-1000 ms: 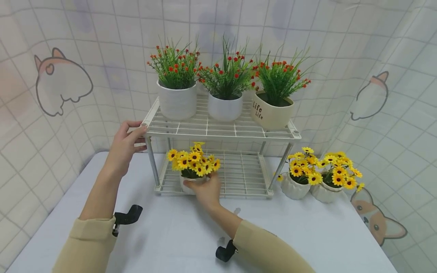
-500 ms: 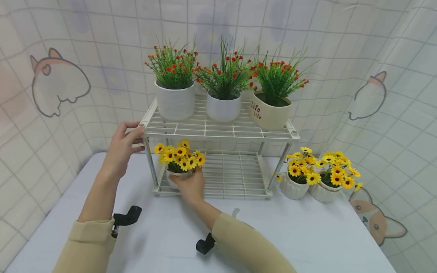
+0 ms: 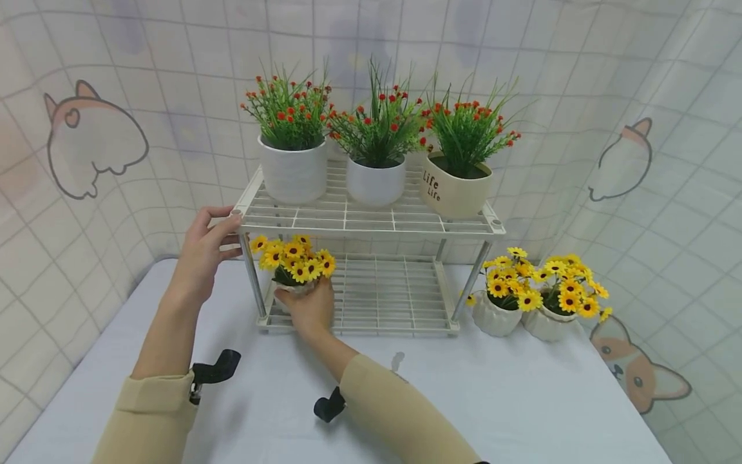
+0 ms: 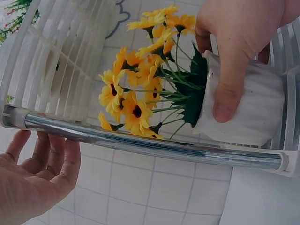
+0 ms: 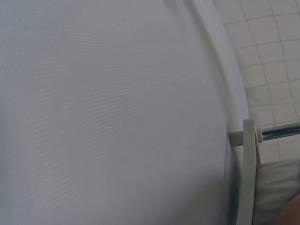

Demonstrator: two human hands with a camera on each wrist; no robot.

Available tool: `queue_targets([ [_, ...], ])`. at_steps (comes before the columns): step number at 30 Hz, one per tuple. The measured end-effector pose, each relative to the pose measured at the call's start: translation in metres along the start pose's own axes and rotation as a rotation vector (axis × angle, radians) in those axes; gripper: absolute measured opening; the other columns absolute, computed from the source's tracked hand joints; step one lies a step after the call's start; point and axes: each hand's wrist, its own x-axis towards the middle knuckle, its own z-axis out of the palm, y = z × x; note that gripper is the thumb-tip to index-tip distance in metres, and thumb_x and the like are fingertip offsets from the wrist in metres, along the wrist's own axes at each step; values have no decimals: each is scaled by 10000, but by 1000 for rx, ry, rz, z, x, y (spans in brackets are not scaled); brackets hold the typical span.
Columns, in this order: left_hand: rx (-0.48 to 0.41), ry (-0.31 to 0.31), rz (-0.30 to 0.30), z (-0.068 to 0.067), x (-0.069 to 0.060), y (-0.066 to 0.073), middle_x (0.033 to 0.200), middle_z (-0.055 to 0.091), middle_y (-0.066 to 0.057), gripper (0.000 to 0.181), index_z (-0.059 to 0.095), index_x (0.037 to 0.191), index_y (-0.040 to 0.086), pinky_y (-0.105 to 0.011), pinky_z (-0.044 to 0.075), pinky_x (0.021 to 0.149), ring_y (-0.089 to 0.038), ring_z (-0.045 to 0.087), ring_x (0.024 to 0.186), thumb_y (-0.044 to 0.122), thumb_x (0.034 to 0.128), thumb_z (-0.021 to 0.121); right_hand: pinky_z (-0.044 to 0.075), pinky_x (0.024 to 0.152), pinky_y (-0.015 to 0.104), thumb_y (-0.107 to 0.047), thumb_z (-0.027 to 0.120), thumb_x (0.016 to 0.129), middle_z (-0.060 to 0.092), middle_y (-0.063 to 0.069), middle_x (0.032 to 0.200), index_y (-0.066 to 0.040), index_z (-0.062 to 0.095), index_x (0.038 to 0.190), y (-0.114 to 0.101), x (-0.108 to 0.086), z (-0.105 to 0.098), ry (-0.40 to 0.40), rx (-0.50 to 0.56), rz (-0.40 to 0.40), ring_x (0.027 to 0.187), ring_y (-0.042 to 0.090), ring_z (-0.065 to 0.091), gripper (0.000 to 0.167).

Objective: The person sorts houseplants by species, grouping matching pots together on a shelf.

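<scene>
Head view: your right hand has slid leftward since a second ago, bringing the white pot of yellow flowers along with it. Then the pot was farther in along the lower shelf; now it is at that shelf's left end, just behind the left front post. Your right fingers are closed around the pot, the thumb pressed along its near side in the left wrist view. You have it upright; whether its base bears fully on the wires is hidden by your hand.

Your left hand matches the earlier frame, its bent fingers gripping the left front corner of the upper shelf, beside the top of that post.

The three red-flowered plants above keep their places, as do the two other yellow-flowered pots on the counter to the right of the rack. Your right wrist view catches mostly counter, with a slice of the pot at its lower right edge.
</scene>
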Motion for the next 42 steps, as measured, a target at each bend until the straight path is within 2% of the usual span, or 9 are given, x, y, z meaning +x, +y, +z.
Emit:
queue_targets([
  [5, -26, -1, 1, -1, 0, 0, 1234, 591, 6, 494, 439, 1443, 104, -368, 474, 959, -180, 586, 1073, 433, 1079, 495, 418, 1085, 328, -234, 931, 767, 564, 5, 1351, -130, 442, 1432, -1, -2, -9, -58, 21, 9, 1284, 178, 531, 832],
  [10, -59, -3, 0, -2, 1, 1, 1190, 599, 35, 372, 474, 1363, 177, -317, 466, 916, -170, 593, 1053, 413, 1079, 513, 407, 1110, 424, -265, 866, 845, 460, 173, 1467, -3, 361, 1493, 2, -10, -29, -146, -41, 73, 1361, 315, 458, 862],
  [15, -57, -10, -5, -1, 1, 3, 1191, 596, 36, 410, 469, 1388, 152, -325, 468, 922, -175, 589, 1056, 416, 1077, 514, 408, 1095, 511, -179, 818, 879, 448, 230, 1463, 35, 389, 1459, -5, -18, -67, -238, -63, 15, 1357, 403, 433, 753],
  [20, -49, -5, -2, -1, 2, 3, 1200, 590, 27, 389, 473, 1376, 167, -312, 473, 919, -177, 590, 1058, 415, 1079, 506, 437, 1057, 527, -166, 784, 904, 522, 153, 1382, 4, 466, 1406, -7, -25, -112, -318, -60, -40, 1303, 391, 469, 619],
  [24, -36, -1, -1, -1, 2, 2, 1210, 593, 22, 386, 475, 1374, 172, -317, 476, 925, -175, 597, 1059, 421, 1080, 501, 460, 1011, 543, -146, 768, 916, 568, 125, 1306, -3, 525, 1340, 2, -38, -148, -355, -68, -59, 1245, 377, 506, 509],
  [27, -30, -2, -1, -1, 1, 2, 1209, 593, 19, 386, 475, 1375, 168, -317, 477, 922, -178, 598, 1056, 419, 1082, 497, 490, 961, 487, -134, 769, 913, 587, 121, 1274, -15, 558, 1293, 9, -49, -173, -344, -92, -43, 1207, 345, 533, 451],
  [32, -48, -9, 3, 0, 1, 0, 1175, 607, 35, 336, 491, 1338, 195, -301, 481, 902, -189, 603, 1038, 407, 1079, 513, 512, 834, 310, -122, 770, 916, 605, 145, 1239, -19, 587, 1234, 18, -64, -205, -274, -104, 34, 1147, 339, 560, 381],
  [39, -40, 0, -2, 0, 1, 0, 1184, 606, 35, 330, 497, 1331, 205, -293, 485, 907, -198, 608, 1051, 415, 1077, 507, 461, 894, 325, -81, 735, 948, 589, 184, 1225, 10, 571, 1230, 23, -70, -235, -111, -99, 76, 1163, 320, 539, 339],
  [42, -49, 9, -12, 2, 1, 0, 1194, 601, 29, 316, 505, 1322, 211, -294, 486, 910, -201, 610, 1054, 410, 1076, 510, 459, 877, 290, -72, 712, 965, 546, 200, 1259, 33, 526, 1252, 25, -69, -250, -23, -95, 116, 1168, 317, 518, 358],
])
